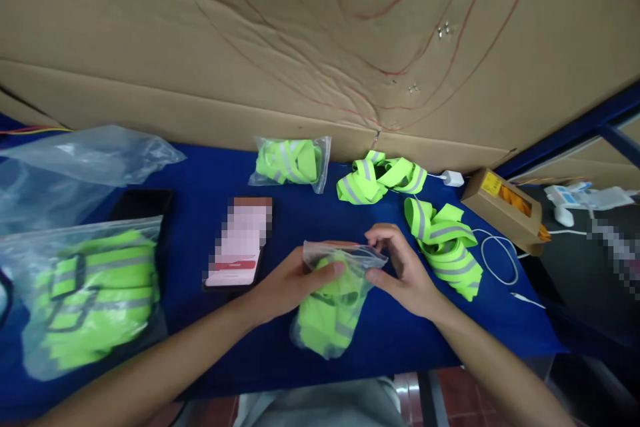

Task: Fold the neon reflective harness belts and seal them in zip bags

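Note:
A clear zip bag [327,320] with a folded neon-yellow reflective strap inside hangs between my hands, over the front of the blue-covered table. My left hand [305,283] grips the bag's upper left, thumb across its front. At the upper right corner, my right hand [400,273] pinches the bag's top edge between thumb and fingers. Loose reflective straps [445,247] lie just right of my right hand, and another loose strap bundle [380,177] sits behind. At the back middle rests a second bagged strap [289,161].
A larger bag of reflective straps [100,293] lies at left, below crumpled clear plastic [90,167]. A lit phone [243,240] and a dark phone [143,203] are nearby. At right are a white cable [500,260] and a cardboard box [505,210]. A cardboard wall [300,47] stands behind.

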Demonstrator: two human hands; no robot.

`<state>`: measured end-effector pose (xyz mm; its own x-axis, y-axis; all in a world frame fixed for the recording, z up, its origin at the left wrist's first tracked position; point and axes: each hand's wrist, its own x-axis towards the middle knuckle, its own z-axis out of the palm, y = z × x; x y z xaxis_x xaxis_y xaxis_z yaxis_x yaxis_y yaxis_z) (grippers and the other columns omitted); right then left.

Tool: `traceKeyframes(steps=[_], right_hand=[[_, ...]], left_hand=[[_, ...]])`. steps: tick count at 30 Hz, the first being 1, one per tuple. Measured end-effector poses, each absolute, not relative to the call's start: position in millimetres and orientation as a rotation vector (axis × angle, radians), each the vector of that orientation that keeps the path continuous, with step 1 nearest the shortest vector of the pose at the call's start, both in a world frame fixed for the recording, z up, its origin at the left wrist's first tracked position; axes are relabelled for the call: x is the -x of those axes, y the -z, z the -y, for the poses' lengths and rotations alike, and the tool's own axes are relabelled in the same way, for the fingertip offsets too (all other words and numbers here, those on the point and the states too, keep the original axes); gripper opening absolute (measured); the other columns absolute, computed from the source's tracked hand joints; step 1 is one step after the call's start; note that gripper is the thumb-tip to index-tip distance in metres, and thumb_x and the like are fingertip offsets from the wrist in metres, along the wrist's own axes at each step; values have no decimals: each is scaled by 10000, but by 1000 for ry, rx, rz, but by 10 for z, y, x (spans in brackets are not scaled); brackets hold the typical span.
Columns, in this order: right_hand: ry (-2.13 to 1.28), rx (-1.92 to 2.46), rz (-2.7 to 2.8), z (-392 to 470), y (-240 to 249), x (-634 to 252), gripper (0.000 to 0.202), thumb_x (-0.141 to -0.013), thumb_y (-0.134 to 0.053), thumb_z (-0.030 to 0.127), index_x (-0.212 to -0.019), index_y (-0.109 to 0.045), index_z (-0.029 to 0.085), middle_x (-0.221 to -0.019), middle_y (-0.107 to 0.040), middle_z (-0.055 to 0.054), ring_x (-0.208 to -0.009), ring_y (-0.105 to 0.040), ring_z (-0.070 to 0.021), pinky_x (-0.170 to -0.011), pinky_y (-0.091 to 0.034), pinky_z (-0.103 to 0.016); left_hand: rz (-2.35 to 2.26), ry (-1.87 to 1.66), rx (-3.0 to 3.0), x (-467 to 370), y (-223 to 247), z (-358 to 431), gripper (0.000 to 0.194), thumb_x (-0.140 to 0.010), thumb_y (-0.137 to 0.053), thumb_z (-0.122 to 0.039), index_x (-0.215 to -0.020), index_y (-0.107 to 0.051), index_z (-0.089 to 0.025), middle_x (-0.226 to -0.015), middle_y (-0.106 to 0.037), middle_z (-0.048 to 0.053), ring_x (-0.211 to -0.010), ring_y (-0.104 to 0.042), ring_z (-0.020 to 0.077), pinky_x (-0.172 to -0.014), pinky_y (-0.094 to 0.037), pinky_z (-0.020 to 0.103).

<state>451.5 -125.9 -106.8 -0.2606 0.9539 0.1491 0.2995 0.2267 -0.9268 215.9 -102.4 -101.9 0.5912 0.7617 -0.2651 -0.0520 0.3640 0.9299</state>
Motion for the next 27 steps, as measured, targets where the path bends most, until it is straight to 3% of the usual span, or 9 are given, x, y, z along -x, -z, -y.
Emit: traceKeyframes(steps=[3,5,8,13,17,23,27], right_hand=[[-1413,1238,1489,1214,1180,-4512,273,-880,-740,435,-975,-643,197,-806,-669,-10,-718,-628,-138,-646,-497,-253],[-1515,1225,1384,1200,1212,-4508,261,-891,-732,430,-887,-655,181,-706,-655,10,-631,-599,-113,-594,-460,-229],[-1464,1230,1365,1206,1208,-4496,225,-895,-739,386,-850,-671,176,-733,-672,6,-669,-609,-102,-637,-460,-222],[-1511,1262,1442,1200,1204,-4502,210,-914,-713,383,-991,-695,189,-861,-709,-15,-777,-647,-127,-716,-481,-247],[-1518,1359,1397,1181,1208,-4515,242,-908,-712,411,-862,-648,182,-748,-664,10,-691,-604,-112,-660,-445,-236],[-1405,1397,1499,1200,1120,-4512,216,-916,-702,367,-822,-620,190,-790,-646,11,-716,-572,-103,-662,-422,-225],[-1387,1379,1507,1212,1115,-4520,208,-921,-691,334,-817,-580,193,-793,-624,15,-715,-562,-100,-659,-426,-220]], left_hand=[[-837,-570,-1103,-2116,1092,1018,428,-932,-645,-475,-1287,-692,-240,-1274,-733,51,-1186,-675,281,-1020,-527,404],[-858,-582,-1144,-2083,1112,1007,373,-943,-632,-454,-1247,-718,-255,-1259,-741,34,-1170,-680,269,-1008,-530,385],[-877,-606,-1222,-2063,1098,998,309,-947,-628,-442,-1170,-758,-271,-1188,-768,14,-1126,-694,249,-988,-534,355],[-997,-672,-1255,-2093,1077,990,308,-933,-639,-449,-1107,-781,-238,-1199,-758,27,-1121,-684,244,-966,-522,318],[-1062,-686,-1268,-2096,1081,973,295,-942,-627,-415,-1072,-783,-202,-1053,-783,31,-1016,-700,223,-904,-521,289],[-1086,-628,-1195,-2099,1040,969,269,-926,-658,-403,-1038,-802,-207,-935,-805,12,-889,-725,203,-776,-544,254],[-1056,-635,-1185,-2102,1037,975,229,-931,-661,-370,-1051,-802,-235,-984,-809,-6,-925,-732,185,-819,-549,237]])
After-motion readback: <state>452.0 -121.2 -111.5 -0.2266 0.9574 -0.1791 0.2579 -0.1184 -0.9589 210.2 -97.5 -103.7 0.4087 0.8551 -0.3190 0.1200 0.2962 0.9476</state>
